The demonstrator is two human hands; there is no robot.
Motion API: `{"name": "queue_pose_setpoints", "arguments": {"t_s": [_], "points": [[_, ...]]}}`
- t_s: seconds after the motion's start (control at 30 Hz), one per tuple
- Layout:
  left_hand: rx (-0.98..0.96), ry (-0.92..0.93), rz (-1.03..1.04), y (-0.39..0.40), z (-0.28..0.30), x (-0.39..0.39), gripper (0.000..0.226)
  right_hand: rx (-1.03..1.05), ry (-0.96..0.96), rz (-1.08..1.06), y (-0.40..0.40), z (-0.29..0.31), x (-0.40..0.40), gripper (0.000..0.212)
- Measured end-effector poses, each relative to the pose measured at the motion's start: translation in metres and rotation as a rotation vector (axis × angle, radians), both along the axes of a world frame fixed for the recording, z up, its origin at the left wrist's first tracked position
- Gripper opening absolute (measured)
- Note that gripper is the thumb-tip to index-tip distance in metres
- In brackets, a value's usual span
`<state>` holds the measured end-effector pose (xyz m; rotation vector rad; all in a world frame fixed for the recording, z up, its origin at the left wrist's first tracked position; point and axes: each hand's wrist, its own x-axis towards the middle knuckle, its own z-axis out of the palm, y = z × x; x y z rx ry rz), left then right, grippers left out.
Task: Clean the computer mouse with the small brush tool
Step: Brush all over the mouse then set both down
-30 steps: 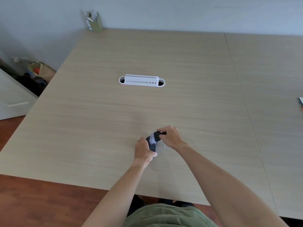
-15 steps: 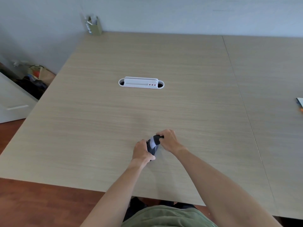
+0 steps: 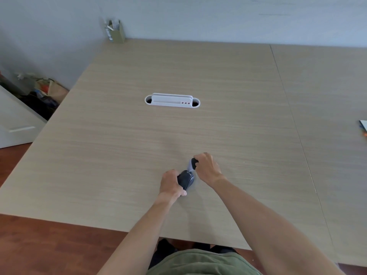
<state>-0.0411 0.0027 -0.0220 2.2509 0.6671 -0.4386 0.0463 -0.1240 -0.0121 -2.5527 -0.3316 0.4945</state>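
Presently, in the head view, a large light wood-grain table point(image 3: 198, 76) fills most of the scene, with a seam running front to back on its right side where a second panel adjoins it. A white oval cable port point(image 3: 172, 100) with three small red dots sits set into the table centre. At the far left corner, against the pale grey wall point(image 3: 198, 14), stands a small olive pen holder point(image 3: 117, 32) containing a few items too blurred to identify. Reddish wood floor point(image 3: 29, 245) shows along the near and left edges, with a heap of bags and clutter point(image 3: 45, 92) beside a white cabinet point(image 3: 14, 124) at left. A partly cropped object point(image 3: 363, 127) lies at the right frame edge. The black computer mouse point(image 3: 186, 180) is near the table's front edge, tilted up on its side and gripped by the left hand point(image 3: 170, 183), fingers curled closed around its left flank. The right hand point(image 3: 206, 166), just beyond and right of the mouse, is closed around the small brush tool point(image 3: 192, 164), whose dark handle emerges from the fist and whose pale bristles point down, apparently touching the far end of the mouse. Small white lettering is present on the mouse but cannot be read.
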Motion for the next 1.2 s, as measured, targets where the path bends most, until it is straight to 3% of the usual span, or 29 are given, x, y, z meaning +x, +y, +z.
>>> {"name": "queue_pose_setpoints", "arguments": {"t_s": [0.17,0.33,0.5,0.57,0.7,0.77,0.87,0.93,1.1,1.2], "points": [[-0.059,-0.027,0.076,0.000,0.001,-0.002,0.080,0.153,0.184,0.082,0.005,0.002,-0.002,0.009],[-0.077,-0.019,0.090,-0.002,0.001,-0.003,0.084,-0.001,0.035,-0.021,0.001,0.001,0.000,0.033],[-0.081,-0.020,0.073,-0.001,-0.003,-0.003,0.088,0.224,0.180,-0.075,0.000,0.008,0.004,0.025],[-0.070,-0.017,0.052,-0.002,-0.003,-0.004,0.088,0.160,0.237,-0.028,-0.002,0.006,0.001,0.025],[-0.064,-0.002,0.017,-0.001,-0.003,-0.002,0.088,-0.026,0.067,-0.030,-0.010,0.005,-0.001,0.027],[-0.059,0.003,-0.007,0.000,-0.002,-0.001,0.085,0.055,0.060,-0.020,-0.014,0.008,0.000,0.022],[-0.031,0.013,-0.038,0.002,-0.002,0.001,0.084,0.207,0.181,-0.011,-0.023,0.007,0.000,0.041],[-0.021,0.016,-0.047,0.002,-0.001,0.002,0.083,0.183,0.265,0.027,-0.028,0.001,-0.004,0.043],[-0.007,0.013,-0.058,0.002,-0.002,0.001,0.080,0.040,0.020,-0.081,-0.042,-0.007,-0.012,0.034],[0.009,0.005,-0.075,0.002,-0.001,0.002,0.073,0.189,0.147,-0.040,-0.039,-0.005,-0.012,0.042]]}}
